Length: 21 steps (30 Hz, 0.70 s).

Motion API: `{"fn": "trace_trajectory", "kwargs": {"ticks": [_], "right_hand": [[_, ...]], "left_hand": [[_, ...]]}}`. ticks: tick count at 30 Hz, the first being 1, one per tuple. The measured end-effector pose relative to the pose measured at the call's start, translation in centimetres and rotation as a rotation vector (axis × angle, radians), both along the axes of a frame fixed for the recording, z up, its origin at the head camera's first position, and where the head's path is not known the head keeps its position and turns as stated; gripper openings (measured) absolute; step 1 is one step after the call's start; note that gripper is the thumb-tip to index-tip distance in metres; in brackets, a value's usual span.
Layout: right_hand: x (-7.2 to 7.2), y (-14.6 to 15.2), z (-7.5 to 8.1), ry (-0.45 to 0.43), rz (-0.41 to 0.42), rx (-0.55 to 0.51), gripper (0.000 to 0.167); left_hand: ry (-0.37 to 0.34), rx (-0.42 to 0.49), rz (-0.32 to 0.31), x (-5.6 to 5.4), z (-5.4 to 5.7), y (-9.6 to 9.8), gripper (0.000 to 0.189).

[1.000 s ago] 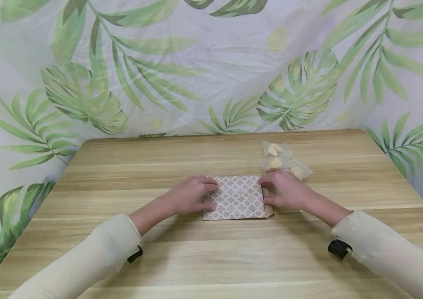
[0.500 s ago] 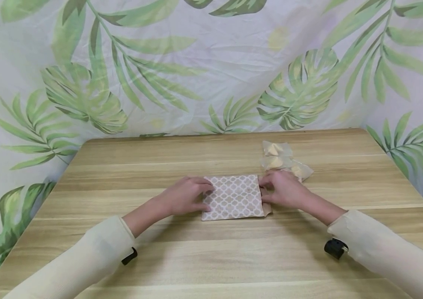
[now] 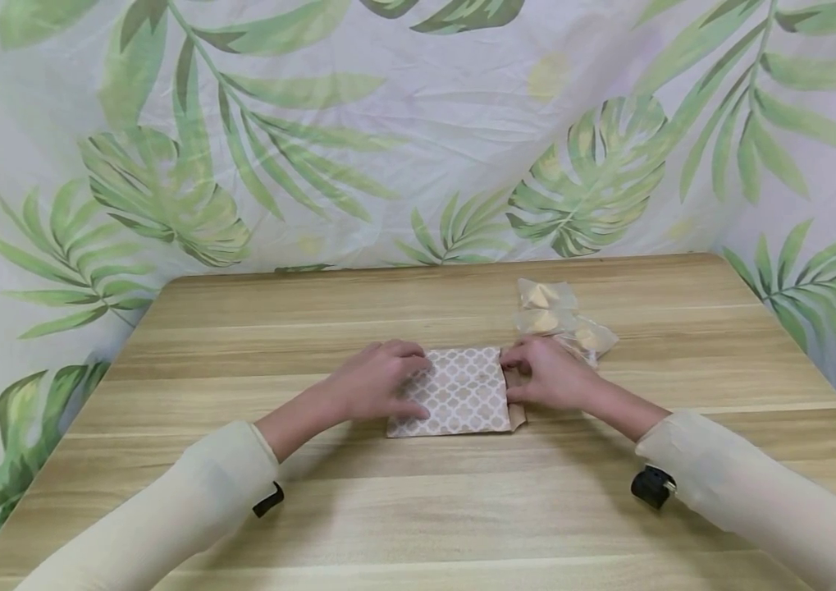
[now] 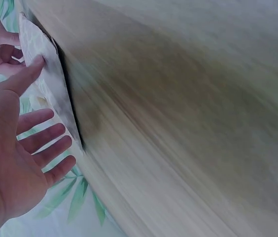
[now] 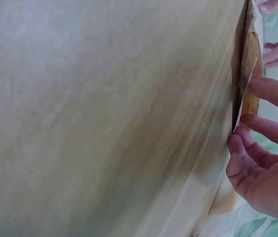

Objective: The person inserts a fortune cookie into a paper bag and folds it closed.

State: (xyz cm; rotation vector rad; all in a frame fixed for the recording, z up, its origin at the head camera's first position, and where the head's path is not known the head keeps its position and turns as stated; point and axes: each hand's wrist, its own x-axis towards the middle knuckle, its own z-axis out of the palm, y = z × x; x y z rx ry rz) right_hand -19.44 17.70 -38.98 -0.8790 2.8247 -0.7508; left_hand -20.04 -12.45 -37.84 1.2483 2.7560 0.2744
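Observation:
A flat paper bag [image 3: 462, 394] with a white and tan lattice print lies on the wooden table, its brown mouth flap [image 3: 518, 417] facing right. My left hand [image 3: 376, 384] rests over the bag's left end. In the left wrist view its thumb touches the bag while the other fingers are spread and fairly straight. My right hand [image 3: 554, 373] is at the mouth, thumb and index finger on the edges of the opening. Its remaining fingers are curled in the right wrist view, which also shows the brown paper inside [image 5: 250, 54]. The bag's underside is hidden.
Several clear packets [image 3: 541, 295] with pale golden folded pieces, which look like wrapped fortune cookies, lie just behind my right hand. The wooden table [image 3: 418, 509] extends around the bag, with a leaf-print cloth [image 3: 358, 164] hanging behind its far edge.
The bag has slid a little to the left, and my right hand has moved left with it. My left hand shifted left, then back right, and now covers more of the bag's left end.

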Motion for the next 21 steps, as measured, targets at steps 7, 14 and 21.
{"fn": "trace_trajectory", "kwargs": {"ticks": [7,14,21], "right_hand": [[0.14,-0.3,0.0,0.002,0.006,-0.02,0.042],[0.05,-0.22,-0.15,-0.042,0.001,-0.085,0.036],[-0.15,-0.02,-0.52,-0.138,-0.05,-0.16,0.054]], "left_hand": [[-0.06,0.021,0.005,-0.3,-0.28,0.42,0.081],[-0.094,0.042,0.026,-0.4,-0.31,0.37,0.082],[-0.112,0.095,0.035,-0.59,-0.7,0.17,0.097]]}}
